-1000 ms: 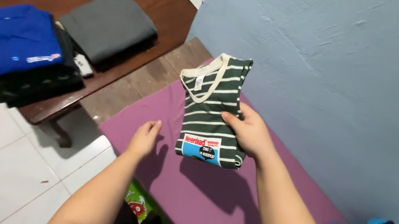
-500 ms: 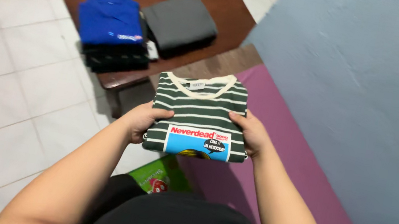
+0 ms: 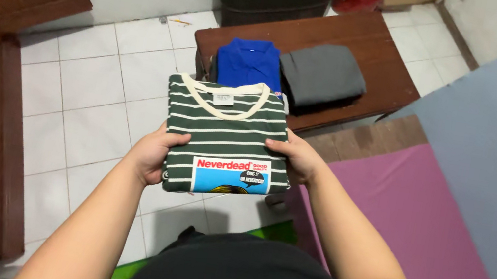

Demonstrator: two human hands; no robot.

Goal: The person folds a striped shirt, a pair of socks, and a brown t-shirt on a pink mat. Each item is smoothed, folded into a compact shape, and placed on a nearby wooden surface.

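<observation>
- The folding looks finished: the striped shirt (image 3: 225,136) is a tidy rectangle, held flat in the air at the middle of the frame, above the white tiled floor (image 3: 89,86).
- The left hand (image 3: 151,155) grips its left edge, thumb on top and fingers beneath; the right hand (image 3: 292,157) pinches the right edge the same way. Both are closed on the cloth.
- The cream collar points toward the top of the frame, away from the person, and the printed panel sits at the near edge. Its long axis runs near to far, tipped slightly to the left.
- I'd judge this as the carrying step, with the bundle on its way to a stack.
- Beyond it, at upper centre, the dark wooden table (image 3: 385,48) bears a folded blue shirt (image 3: 248,62) and a folded grey garment (image 3: 323,75) side by side.
- Setting it down there would call for keeping it level so the folds hold, and squaring its edges with whatever lies beneath.
</observation>
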